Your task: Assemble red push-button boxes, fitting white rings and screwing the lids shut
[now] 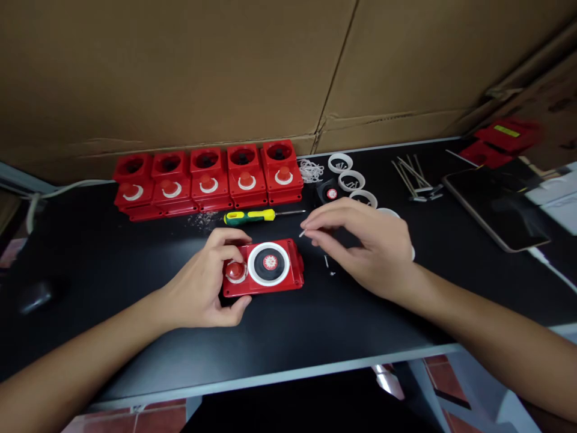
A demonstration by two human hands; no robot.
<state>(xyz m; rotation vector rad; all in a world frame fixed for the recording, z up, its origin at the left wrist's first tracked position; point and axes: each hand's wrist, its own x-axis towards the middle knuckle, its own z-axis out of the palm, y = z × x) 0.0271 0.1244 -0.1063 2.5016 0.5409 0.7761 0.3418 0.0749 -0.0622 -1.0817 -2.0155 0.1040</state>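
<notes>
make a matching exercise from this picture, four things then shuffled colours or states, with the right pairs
1. Screwdriver
2. Left hand
3. Smartphone
4. Right hand

A. Gripping a red unit
B. Pinching a small screw
C. Yellow and green handle
D. Dark screen

Pairs: 1-C, 2-A, 3-D, 4-B

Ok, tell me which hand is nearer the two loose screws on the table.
Right. The right hand is just beside the screws, pinching a thin piece; the left hand is farther off, gripping the left end of the red unit.
</notes>
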